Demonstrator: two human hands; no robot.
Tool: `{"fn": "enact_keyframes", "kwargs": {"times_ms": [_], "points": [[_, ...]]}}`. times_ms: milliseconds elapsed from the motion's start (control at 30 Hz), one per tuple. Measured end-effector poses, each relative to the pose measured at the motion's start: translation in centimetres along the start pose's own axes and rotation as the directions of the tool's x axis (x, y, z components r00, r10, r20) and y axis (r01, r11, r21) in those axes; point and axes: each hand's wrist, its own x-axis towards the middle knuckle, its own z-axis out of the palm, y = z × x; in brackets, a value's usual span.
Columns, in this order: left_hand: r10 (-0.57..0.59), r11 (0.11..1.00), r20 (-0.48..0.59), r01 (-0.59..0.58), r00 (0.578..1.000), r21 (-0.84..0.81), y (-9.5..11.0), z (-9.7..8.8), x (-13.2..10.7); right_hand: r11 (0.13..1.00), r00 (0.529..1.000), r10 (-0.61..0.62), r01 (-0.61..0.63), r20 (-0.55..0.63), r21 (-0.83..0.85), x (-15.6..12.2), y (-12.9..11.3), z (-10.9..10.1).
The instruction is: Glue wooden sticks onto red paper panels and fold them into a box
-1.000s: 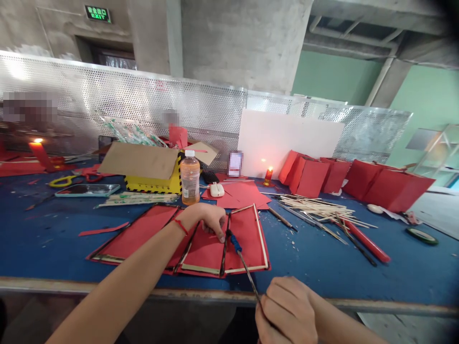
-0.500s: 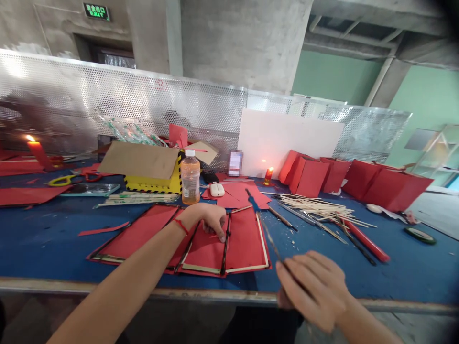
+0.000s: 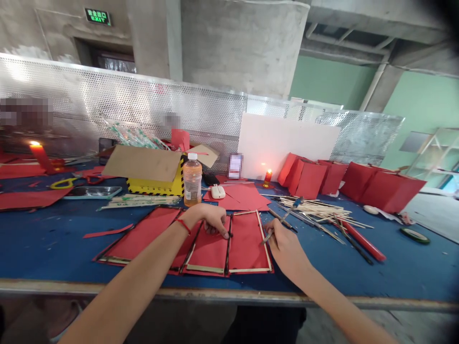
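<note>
Red stick-edged paper (image 3: 208, 252) near the counter's (image 3: 53, 248) front edge is pressed by the curled left hand (image 3: 216, 221); a thin blue-ended rod (image 3: 287, 216) is pinched by the right hand (image 3: 284, 242). Dark sticks (image 3: 227, 255) are perhaps being joined; stillness is likely needed.

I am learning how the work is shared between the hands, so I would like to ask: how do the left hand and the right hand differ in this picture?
The left hand rests on the framed red paper, with no tool visible in it; the right hand grips a thin tool at the paper's right edge. The left hand has a red bracelet at its wrist; the right hand shows none. Both are bare.
</note>
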Motion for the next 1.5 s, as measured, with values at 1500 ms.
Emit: {"fn": "enact_keyframes", "kwargs": {"times_ms": [1500], "points": [[-0.005,0.994,-0.06,0.012,0.998,0.108,-0.3,0.1,0.2,0.682,0.885,-0.059,0.374,0.462,-0.628,-0.1,4.3,-4.6]]}}
